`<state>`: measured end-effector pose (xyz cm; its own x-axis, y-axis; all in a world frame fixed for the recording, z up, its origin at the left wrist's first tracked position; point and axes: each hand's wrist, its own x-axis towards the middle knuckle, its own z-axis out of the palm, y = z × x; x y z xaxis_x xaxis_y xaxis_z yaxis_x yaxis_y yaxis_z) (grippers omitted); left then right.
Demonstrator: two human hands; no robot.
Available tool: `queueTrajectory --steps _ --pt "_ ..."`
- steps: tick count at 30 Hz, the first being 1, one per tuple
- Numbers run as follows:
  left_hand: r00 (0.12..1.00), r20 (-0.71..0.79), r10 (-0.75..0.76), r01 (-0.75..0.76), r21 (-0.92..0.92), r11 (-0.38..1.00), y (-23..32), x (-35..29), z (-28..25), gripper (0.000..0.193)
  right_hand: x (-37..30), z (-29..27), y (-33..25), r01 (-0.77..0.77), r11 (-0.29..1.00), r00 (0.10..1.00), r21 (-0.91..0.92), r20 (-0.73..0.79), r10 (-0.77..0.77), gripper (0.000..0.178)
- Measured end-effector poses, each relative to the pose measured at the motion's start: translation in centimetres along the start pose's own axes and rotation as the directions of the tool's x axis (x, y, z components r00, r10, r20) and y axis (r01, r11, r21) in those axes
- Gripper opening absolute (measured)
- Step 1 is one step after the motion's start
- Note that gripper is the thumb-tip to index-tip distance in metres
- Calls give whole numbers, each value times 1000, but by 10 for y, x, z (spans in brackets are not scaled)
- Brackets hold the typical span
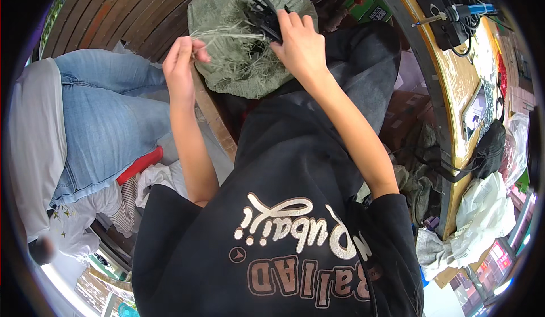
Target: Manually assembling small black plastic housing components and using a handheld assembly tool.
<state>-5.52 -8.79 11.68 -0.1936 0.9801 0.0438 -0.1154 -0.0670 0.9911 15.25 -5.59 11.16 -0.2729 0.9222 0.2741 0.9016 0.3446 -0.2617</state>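
Note:
A green woven sack (218, 10) with a frayed, stringy mouth stands in front of me at the top of the head view. My left hand (183, 61) is at the sack's left side, thumb and fingers pinched on pale frayed strands (227, 33). These stretch across the opening toward my right hand (302, 44). That hand is closed on a long black toothed plastic piece (258, 1) above the sack. Its lower end is partly hidden by my fingers. Inside the sack is a dark hollow, and its contents cannot be made out.
Slatted brown wood (130, 10) lies at the upper left. A person in blue jeans (113, 95) sits close on my left. The worktable (448, 146) on my right bears a blue soldering iron (474, 9), black cables, a phone (474, 111) and crumpled plastic bags (482, 215).

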Motion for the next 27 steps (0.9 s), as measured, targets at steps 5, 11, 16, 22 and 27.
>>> queueTrajectory --steps 5,11,16,22,27 --pt "841 277 -465 435 165 885 5 6 27 34 -1 -15 10 -31 999 998 11 -50 32 59" --pt "608 494 -622 428 455 781 -2 55 37 27 -2 -18 17 70 998 997 -8 -24 -70 59" --pt "950 311 -35 -31 204 978 18 83 42 16 -11 -9 37 -12 1000 1000 -11 16 12 59" --pt "939 172 297 -206 -412 888 66 89 11 22 -20 6 39 -65 997 992 38 114 60 58" --pt "953 186 241 -271 157 950 112 35 -18 20 -16 -3 50 -263 949 965 176 49 258 52"
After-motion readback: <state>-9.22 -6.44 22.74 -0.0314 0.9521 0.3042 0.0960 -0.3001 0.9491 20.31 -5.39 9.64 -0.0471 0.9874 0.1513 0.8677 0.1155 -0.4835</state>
